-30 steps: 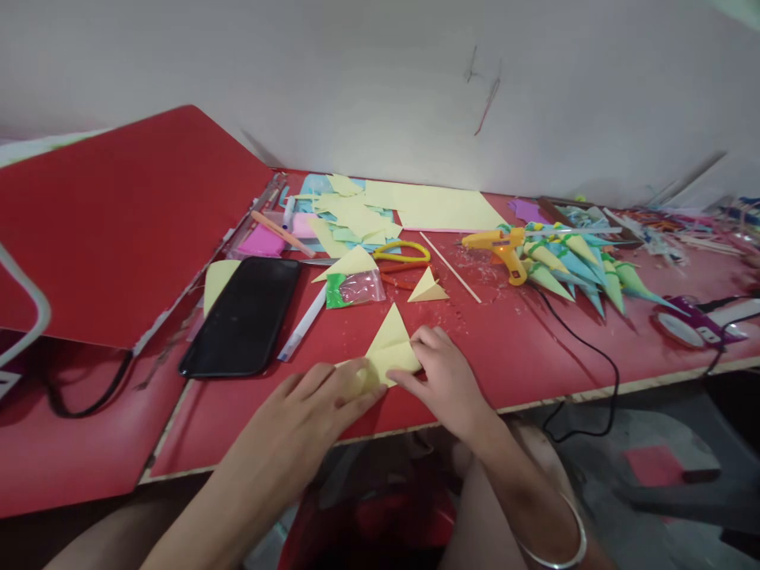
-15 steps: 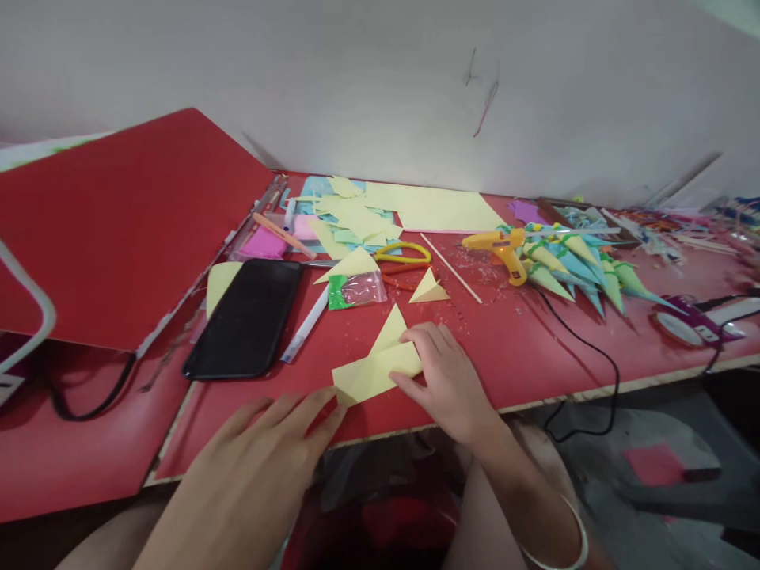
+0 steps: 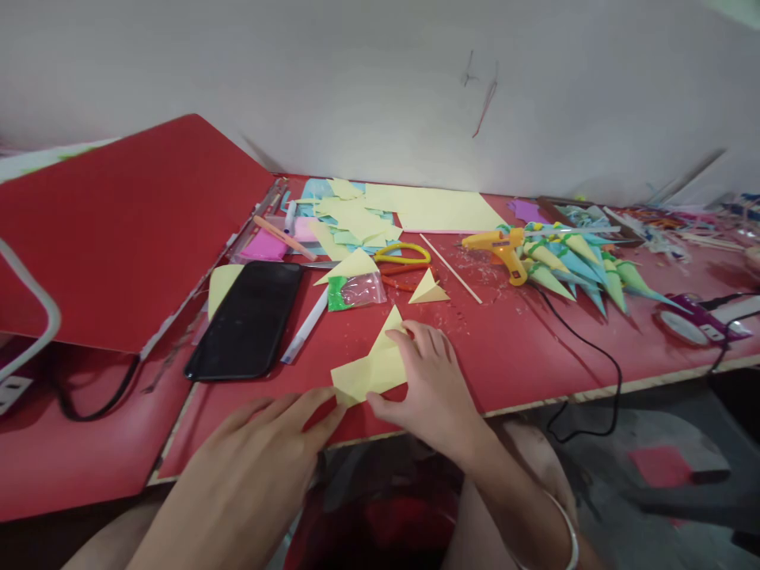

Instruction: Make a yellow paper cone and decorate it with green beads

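A folded piece of pale yellow paper (image 3: 371, 370) lies near the table's front edge, with one pointed corner facing away from me. My left hand (image 3: 255, 455) pinches its lower left corner between thumb and fingertips. On the right side of the paper rests my right hand (image 3: 431, 388), its thumb at the near edge and its curled fingers over the upper part; its palm hides the right end. Just beyond is a small folded yellow paper piece (image 3: 428, 288). A small plastic packet with green in it (image 3: 356, 290) and a capped pen (image 3: 305, 326) lie to the left.
A black phone (image 3: 246, 321) lies left on the red table (image 3: 522, 348). Behind are scissors (image 3: 404, 254), paper scraps (image 3: 353, 214) and a thin stick (image 3: 451, 267). A yellow glue gun (image 3: 502, 252), its cord hanging over the edge, rests beside several paper cones (image 3: 570, 265).
My right hand has slid left and nearer along the paper, with thumb and index finger wider apart. The paper's right part now lies differently, showing more of the upper triangle. My left hand stays put.
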Motion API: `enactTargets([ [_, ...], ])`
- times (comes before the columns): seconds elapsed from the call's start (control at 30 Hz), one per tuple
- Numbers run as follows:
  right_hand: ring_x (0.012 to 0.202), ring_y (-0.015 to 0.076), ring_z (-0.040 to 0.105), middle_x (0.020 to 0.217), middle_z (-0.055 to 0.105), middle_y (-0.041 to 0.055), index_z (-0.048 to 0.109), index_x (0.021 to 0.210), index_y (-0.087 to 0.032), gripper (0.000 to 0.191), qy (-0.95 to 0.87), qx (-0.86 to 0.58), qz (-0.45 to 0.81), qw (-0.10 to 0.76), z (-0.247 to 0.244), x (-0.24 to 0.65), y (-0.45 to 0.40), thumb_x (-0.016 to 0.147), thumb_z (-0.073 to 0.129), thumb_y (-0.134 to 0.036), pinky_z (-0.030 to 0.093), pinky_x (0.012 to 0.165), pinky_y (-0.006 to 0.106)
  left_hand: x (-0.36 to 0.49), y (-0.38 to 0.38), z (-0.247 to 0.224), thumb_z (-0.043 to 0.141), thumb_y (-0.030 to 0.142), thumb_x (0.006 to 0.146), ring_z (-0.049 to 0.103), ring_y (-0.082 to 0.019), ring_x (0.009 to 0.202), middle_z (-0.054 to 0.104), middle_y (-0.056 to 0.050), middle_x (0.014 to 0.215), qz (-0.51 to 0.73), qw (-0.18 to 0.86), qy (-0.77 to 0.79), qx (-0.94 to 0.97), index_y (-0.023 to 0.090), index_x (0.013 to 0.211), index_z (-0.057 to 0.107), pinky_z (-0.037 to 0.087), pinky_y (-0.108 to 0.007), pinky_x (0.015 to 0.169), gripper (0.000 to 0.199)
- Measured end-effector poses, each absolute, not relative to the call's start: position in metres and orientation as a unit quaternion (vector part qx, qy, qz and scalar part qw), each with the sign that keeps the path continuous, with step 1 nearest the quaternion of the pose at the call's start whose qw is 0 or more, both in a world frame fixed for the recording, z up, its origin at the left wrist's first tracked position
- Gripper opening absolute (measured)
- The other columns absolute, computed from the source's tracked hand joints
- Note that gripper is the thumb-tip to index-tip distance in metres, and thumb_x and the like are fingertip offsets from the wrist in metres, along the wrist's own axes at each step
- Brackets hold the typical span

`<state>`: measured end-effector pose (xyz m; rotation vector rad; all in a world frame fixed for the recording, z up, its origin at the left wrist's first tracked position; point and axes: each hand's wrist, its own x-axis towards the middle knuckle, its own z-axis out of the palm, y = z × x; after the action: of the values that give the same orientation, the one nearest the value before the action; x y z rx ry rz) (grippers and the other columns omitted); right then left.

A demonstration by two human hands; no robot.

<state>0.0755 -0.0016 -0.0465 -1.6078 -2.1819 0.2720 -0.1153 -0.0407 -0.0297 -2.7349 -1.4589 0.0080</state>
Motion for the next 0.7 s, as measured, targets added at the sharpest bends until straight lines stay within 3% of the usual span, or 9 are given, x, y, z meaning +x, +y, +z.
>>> enactTargets([
  [0.4, 0.117, 0.0313, 0.038, 0.121, 0.047, 0.0156, 0.038, 0.122, -0.013, 0.061, -0.758, -0.619, 0.072, 0.193, -0.052, 0.114, 0.007, 0.068, 0.058, -0.035, 0.031, 0.098, 0.051, -0.127, -0.044, -0.040, 0.039, 0.011, 0.069, 0.066, -0.027, 0.083, 0.069, -0.003, 0.103, -0.040, 0.015, -0.486, -0.873, 0.030, 0.106, 0.065, 0.050, -0.045, 0.075, 0.049],
  [0.63, 0.116, 0.0312, 0.040, 0.119, 0.047, 0.0149, 0.038, 0.120, -0.017, 0.054, -0.755, -0.619, 0.085, 0.197, -0.051, 0.129, 0.010, 0.071, 0.055, -0.033, 0.034, 0.094, 0.052, -0.126, -0.037, -0.030, 0.034, 0.011, 0.069, 0.067, -0.025, 0.076, 0.071, -0.006, 0.095, -0.017, 0.006, -0.463, -0.886, 0.025, 0.105, 0.066, 0.053, -0.041, 0.068, 0.050],
  [0.7, 0.117, 0.0293, 0.040, 0.121, 0.047, 0.0135, 0.040, 0.118, -0.018, 0.046, -0.764, -0.605, 0.091, 0.205, -0.049, 0.128, 0.012, 0.074, 0.049, -0.024, 0.030, 0.098, 0.052, -0.125, -0.036, -0.028, 0.033, 0.010, 0.068, 0.068, -0.025, 0.073, 0.072, -0.007, 0.093, -0.015, 0.005, -0.446, -0.895, 0.024, 0.103, 0.067, 0.053, -0.039, 0.064, 0.051],
])
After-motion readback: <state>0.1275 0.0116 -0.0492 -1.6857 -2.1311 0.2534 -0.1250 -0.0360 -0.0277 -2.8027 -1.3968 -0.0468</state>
